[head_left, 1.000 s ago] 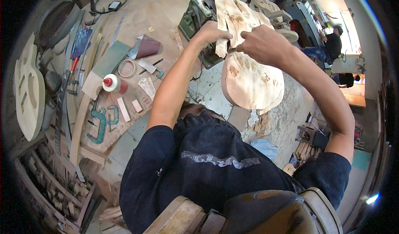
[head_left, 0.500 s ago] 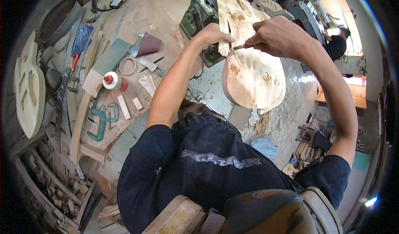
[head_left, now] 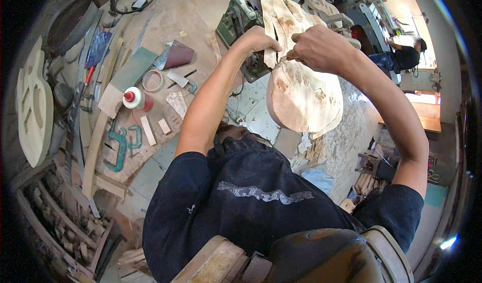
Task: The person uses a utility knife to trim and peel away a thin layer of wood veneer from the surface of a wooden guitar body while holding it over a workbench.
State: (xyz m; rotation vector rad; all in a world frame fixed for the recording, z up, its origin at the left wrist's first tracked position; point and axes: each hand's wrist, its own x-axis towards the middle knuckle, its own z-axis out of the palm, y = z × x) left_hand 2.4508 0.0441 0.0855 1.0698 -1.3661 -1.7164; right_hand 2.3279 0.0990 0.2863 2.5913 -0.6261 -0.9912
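So from the head cam I'm seeing the pale, brown-spotted wood sheet (head_left: 296, 17) lying right under both hands, with the rounded wooden body (head_left: 306, 102) bulging out on the near side of the right hand and the ragged stretch of sheet reaching off to the far side. The long axis is running roughly away from the wearer, so it's passing beneath the fingertips, not crosswise. The bit that matters imo is the narrow strip (head_left: 269, 22) on the sheet's left edge: a dark split is separating it from the rest, and it's lying left of the right fingertips, pretty much in line with the split. The left hand (head_left: 257, 39) is the nearer one, its thumb resting on the strip; the other fingers are hiding, so I can't tell if it's pinching or only pressing. The right hand (head_left: 321, 47) is bunching narrow around a thin tool (head_left: 284, 59), mostly covered, so I'm not seeing exactly what kind. Further out, a green machine (head_left: 235, 19) is sitting just beyond the left hand, a red-capped bottle (head_left: 138, 99) is standing well to that hand's left, nearer the wearer, and a co-worker (head_left: 407, 56) is showing well off to the right hand's right.
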